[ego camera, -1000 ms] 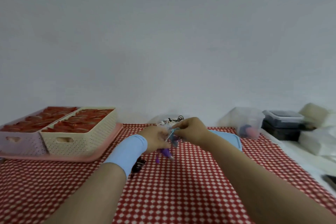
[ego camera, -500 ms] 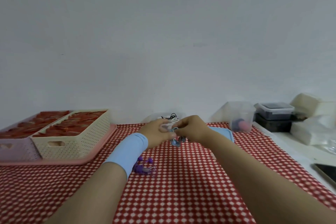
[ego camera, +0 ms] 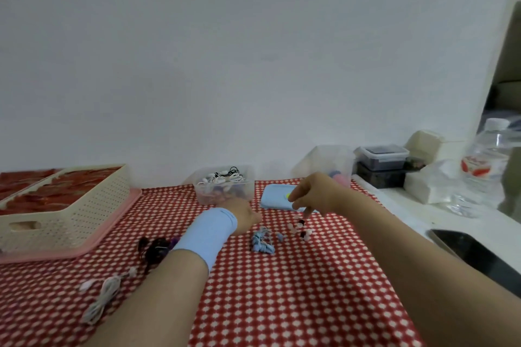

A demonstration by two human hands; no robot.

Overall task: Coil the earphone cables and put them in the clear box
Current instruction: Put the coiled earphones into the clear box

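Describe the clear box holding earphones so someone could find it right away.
On the red checked tablecloth, look along the far edge by the wall. The clear box sits midway, just left of a blue lid. Unlike the clear tub farther right, it holds white and black cables.

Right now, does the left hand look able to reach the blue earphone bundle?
Probably yes: the blue earphone bundle lies uncovered on the checked cloth right beside the left hand, with nothing between them.
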